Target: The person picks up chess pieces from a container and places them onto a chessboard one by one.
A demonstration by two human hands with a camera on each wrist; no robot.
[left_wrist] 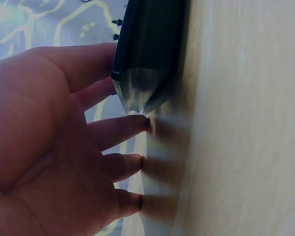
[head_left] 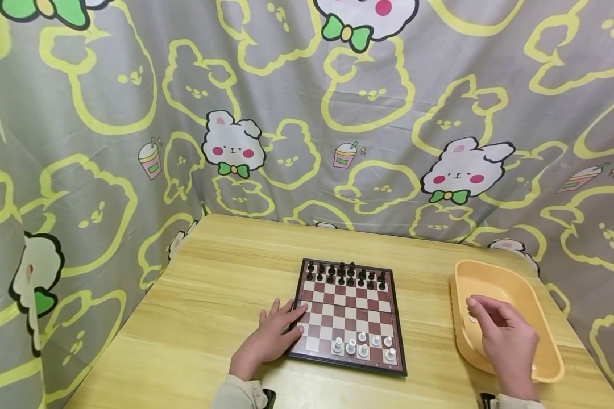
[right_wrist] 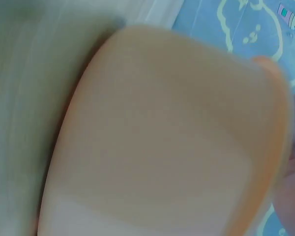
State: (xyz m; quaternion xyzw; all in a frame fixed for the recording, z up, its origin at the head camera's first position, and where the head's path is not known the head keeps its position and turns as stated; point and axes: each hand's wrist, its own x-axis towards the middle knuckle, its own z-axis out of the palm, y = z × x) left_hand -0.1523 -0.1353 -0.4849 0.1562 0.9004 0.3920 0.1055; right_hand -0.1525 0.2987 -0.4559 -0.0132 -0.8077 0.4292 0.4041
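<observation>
A folding chessboard (head_left: 348, 309) lies on the table with several black chess pieces (head_left: 341, 280) along its far side. Several white chess pieces (head_left: 351, 346) stand at the near right part. My left hand (head_left: 271, 336) rests at the board's left edge, fingers spread; in the left wrist view, thumb and index finger lie over the board (left_wrist: 150, 39) while other fingertips touch the table. Over the orange plastic basin (head_left: 550, 346), my right hand (head_left: 509, 338) has its fingers curled, thumb against fingertips. A small white chess piece (head_left: 472, 318) shows at the thumb, mostly hidden, its kind unclear.
The wooden table (head_left: 225, 267) reaches back to a grey curtain (head_left: 286, 96) with yellow outlines and cartoon rabbits, which also hangs at both sides. The basin's raised wall (right_wrist: 152, 132) fills most of the right wrist view, blurred.
</observation>
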